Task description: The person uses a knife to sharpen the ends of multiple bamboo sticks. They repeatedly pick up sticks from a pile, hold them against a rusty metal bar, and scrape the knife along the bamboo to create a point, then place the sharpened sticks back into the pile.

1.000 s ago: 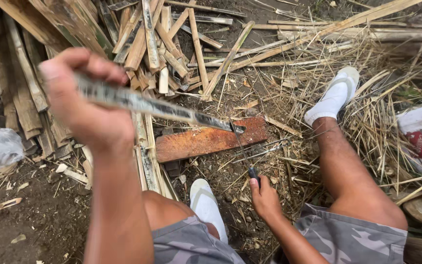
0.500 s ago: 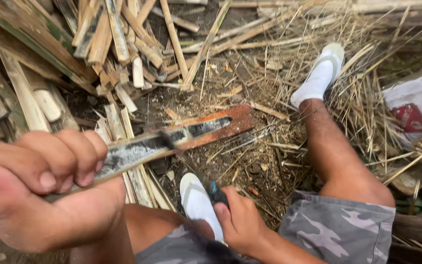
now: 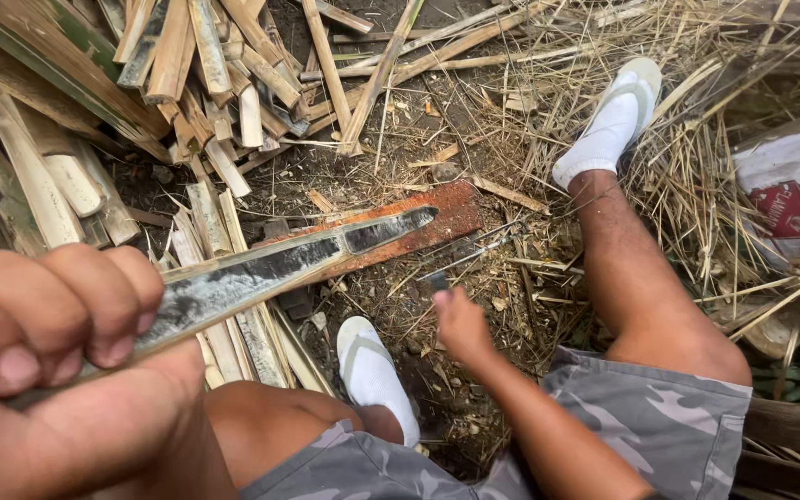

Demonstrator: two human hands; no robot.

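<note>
Bare dirt ground littered with dry straw, a heap of split bamboo at upper left, a rusty plate lying ahead of your feet. Your left hand is clenched round a long bamboo strip, raised above the plate; your right hand grips a small dark tool, mostly hidden. Many pieces lie already split; this strip looks uncut.

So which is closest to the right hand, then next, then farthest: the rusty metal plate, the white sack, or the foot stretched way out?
From the right hand, in the head view:
1. Rusty metal plate, on the ground just above the hand.
2. Outstretched foot in a white sock and sandal, up and to the right.
3. White sack with a red patch, at the far right edge.
</note>
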